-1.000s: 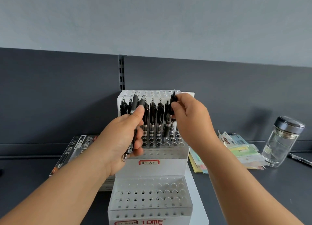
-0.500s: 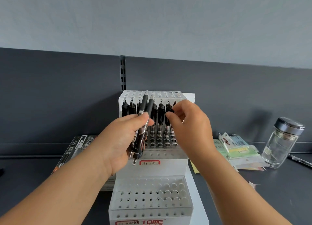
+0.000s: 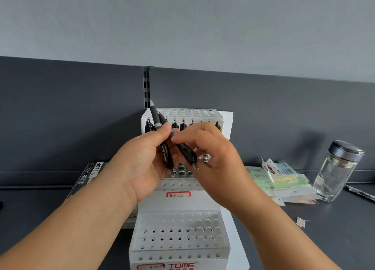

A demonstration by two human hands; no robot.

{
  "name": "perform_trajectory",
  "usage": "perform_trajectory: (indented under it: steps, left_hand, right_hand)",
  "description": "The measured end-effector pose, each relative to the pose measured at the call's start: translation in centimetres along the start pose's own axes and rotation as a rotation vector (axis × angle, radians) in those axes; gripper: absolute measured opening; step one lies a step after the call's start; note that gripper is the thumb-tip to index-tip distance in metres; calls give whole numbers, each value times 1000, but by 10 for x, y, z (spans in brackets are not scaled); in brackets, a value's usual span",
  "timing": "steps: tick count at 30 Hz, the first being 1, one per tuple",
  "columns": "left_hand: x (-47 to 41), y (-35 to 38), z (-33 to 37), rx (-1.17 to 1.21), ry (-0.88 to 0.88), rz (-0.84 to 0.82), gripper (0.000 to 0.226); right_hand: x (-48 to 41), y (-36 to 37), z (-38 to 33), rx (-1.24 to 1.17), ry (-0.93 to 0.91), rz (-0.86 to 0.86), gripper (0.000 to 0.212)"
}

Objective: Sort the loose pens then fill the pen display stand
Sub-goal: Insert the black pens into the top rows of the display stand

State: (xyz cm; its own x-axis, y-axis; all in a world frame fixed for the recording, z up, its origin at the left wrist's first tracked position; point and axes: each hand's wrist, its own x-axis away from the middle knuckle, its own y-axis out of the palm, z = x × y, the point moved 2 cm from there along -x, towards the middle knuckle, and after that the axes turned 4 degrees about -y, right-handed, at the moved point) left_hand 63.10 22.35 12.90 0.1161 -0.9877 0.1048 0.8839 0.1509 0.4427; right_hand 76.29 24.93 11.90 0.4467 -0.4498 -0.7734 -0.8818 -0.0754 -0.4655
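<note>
Black pens (image 3: 165, 158), two, gripped in my left hand (image 3: 142, 160); right hand (image 3: 215, 158) pinches one. White stand (image 3: 182, 204) behind holds more.

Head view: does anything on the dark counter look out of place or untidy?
Yes, on the right. A small scrap of paper lies alone on the counter, and the flat packets beside the glass jar are fanned out unevenly, not squared. The pen stand itself sits straight.
</note>
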Motion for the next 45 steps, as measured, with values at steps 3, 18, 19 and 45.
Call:
perform_trajectory:
  steps: [3, 18, 19, 45]
  left_hand:
    - [-1, 2, -1, 25, -8, -3, 20]
    - [-5, -2, -14, -223, 47, 106, 20]
    - [-5, -3, -15, -237, 56, 106, 19]
    - [-7, 2, -12, -82, 82, -82, 8]
  right_hand:
    - [-3, -2, -3, -72, -56, 68, 37]
    - [-17, -58, 17, 26, 312, 437, 16]
    - [-16, -56, 20, 45, 321, 417, 12]
    - [-4, -25, 50, 316, 559, 124, 19]
